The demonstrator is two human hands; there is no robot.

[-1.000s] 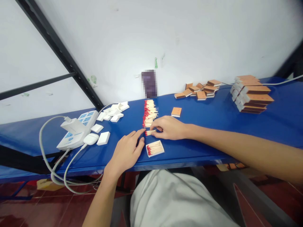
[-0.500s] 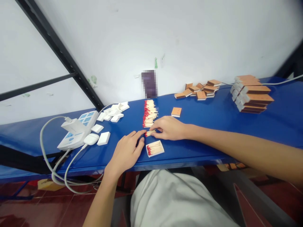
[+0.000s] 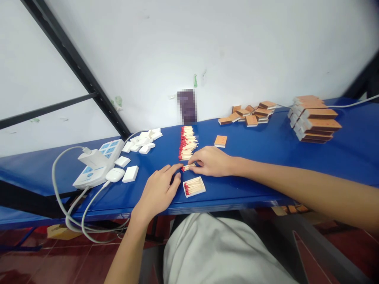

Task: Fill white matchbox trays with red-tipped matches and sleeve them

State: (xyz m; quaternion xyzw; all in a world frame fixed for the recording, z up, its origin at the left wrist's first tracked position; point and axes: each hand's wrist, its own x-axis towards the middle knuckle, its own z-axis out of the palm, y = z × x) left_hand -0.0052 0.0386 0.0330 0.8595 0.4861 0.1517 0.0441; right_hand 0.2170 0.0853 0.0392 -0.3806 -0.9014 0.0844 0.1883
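Observation:
A small bunch of matches point(image 3: 188, 167) with red heads lies between my two hands on the blue table point(image 3: 254, 165). My right hand point(image 3: 211, 161) pinches it by the wooden ends. At the red heads, the index fingertip of my left hand point(image 3: 160, 187) touches the bunch; its fingers are apart and hold nothing. Just nearer to me is a white matchbox tray point(image 3: 194, 194) with a layer of matches point(image 3: 194, 185) in it, heads to the left. Beyond my hands stretches a long row of loose matches point(image 3: 188, 142), heads also to the left.
White matchbox trays point(image 3: 145, 139) are piled at the left, near a power strip point(image 3: 114, 148) with cables. A single orange matchbox point(image 3: 220, 141) lies beyond my right hand. More orange matchboxes point(image 3: 251, 120) are heaped by the wall, and a stack of them point(image 3: 321, 124) stands far right.
Almost nothing differs. Both hands keep their places around the small bunch of matches, and the whole view has shifted very slightly.

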